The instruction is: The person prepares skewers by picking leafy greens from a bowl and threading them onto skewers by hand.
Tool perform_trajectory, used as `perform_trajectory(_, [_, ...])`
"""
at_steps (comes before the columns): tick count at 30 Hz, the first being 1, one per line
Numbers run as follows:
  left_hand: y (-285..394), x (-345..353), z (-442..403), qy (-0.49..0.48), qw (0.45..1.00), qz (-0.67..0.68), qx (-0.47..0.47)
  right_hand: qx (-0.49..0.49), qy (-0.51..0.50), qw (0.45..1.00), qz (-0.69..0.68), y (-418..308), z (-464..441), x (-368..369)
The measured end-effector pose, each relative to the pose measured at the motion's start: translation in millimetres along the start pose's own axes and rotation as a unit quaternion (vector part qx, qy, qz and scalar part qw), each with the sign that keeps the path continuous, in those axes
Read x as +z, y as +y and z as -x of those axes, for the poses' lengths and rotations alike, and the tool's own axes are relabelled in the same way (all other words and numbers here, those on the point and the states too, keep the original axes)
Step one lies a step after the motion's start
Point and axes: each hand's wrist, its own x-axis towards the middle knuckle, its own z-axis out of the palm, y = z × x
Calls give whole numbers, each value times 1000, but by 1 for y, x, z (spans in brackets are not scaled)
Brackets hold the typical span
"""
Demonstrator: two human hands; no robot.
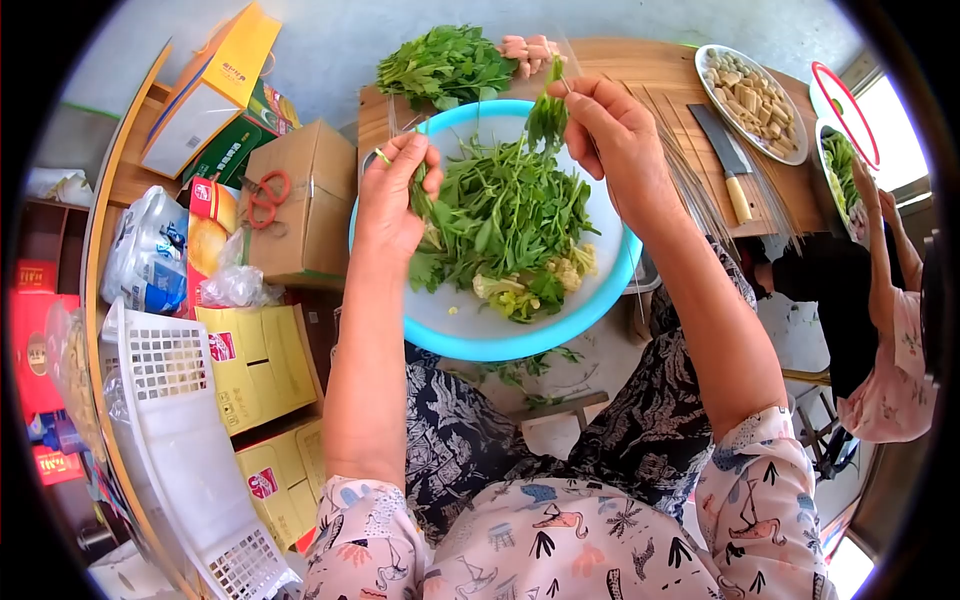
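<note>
Both hands are raised over a wide blue-rimmed basin (622,270) on my lap. In it lies a heap of leafy green stems (510,205) with pale yellowish leaf pieces (510,292) at the near side. My left hand (400,190), at the basin's left rim, is closed around a few green stems, mostly hidden by the fingers. Above the far right rim, my right hand (615,130) pinches a small bunch of leafy greens (546,118) that hangs from its fingertips. A thin stick seems to run beside that bunch, but its full length is hidden.
On the wooden table (640,60) are more greens (445,65), pink pieces (528,52), thin skewers (690,170), a cleaver (722,150) and a plate of cut food (755,105). Left stand cartons (310,200), red scissors (266,198) and a white basket (180,450). Another person (890,330) sits right.
</note>
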Motion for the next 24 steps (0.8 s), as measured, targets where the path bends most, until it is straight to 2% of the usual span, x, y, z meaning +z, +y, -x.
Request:
perform_trajectory(3, [2,-8,-4,-18,999,27,-44,-3,-16,1000,-1,2,1,4])
perform_trajectory(6, [8,-14,-5,-5,999,22,27,-14,6,1000,-6,1,-3,1])
perform_trajectory(11, [14,-10,-1,-18,1000,-2,1,-39,35,999,-10,2,-6,-8])
perform_trajectory(13, [10,-1,1,-30,997,-58,-42,-39,37,999,-4,-1,-4,-8])
perform_trajectory(15, [2,2,-1,-47,995,-75,-39,-42,31,999,-3,-1,-4,-10])
perform_trajectory(17, [-7,9,-2,-123,980,-156,-2,-44,29,999,-5,0,-4,-11])
perform_trajectory(19, [-6,22,6,-116,972,-204,-18,-48,25,999,-7,1,-4,-10])
perform_trajectory(21, [-10,24,3,-116,954,-271,58,-46,27,999,-5,2,-4,-10])
perform_trajectory(24, [-8,12,-10,-42,946,-314,64,-53,21,998,-8,0,-3,-11])
